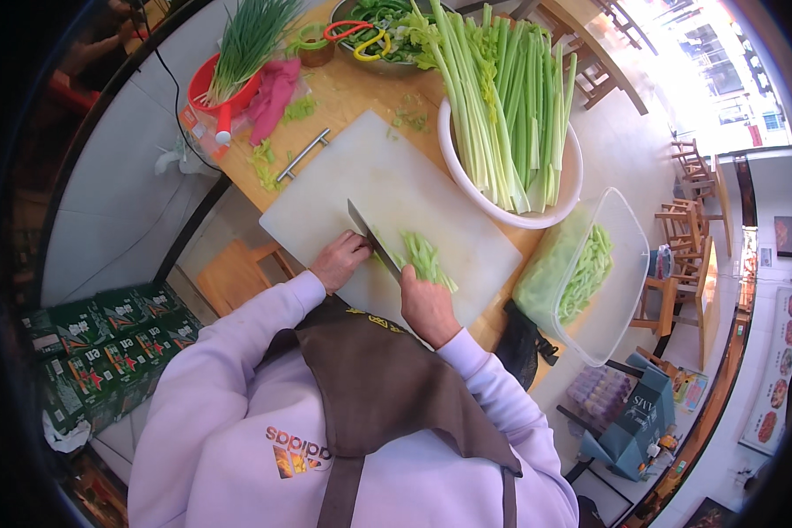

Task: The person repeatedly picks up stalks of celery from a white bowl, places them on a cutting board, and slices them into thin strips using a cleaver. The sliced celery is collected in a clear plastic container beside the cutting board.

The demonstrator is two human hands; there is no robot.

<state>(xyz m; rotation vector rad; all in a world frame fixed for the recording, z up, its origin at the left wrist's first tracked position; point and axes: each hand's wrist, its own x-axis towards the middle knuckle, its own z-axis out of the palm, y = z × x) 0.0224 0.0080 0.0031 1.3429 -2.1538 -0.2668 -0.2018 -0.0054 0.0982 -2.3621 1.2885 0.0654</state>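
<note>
My right hand point(429, 305) grips the handle of a kitchen knife point(375, 239), whose wide blade stands edge down on a white plastic cutting board point(317, 191). Left of the blade, my left hand point(340, 259) presses curled fingers onto the board. Bits of green celery show at those fingertips, though the hand and blade hide most of that piece. Cut celery pieces point(425, 259) lie in a small heap just right of the blade. Long celery stalks point(482, 125) lean in a white plastic basin point(571, 195) beyond the board's right side.
A clear plastic bin point(624, 264) of cut celery stands at the table's right. Behind the board are a metal bowl of green peppers point(402, 49), scissors point(373, 47) with red and yellow handles, a pink cloth point(274, 99), and a red strainer point(244, 98) with green chives point(247, 49).
</note>
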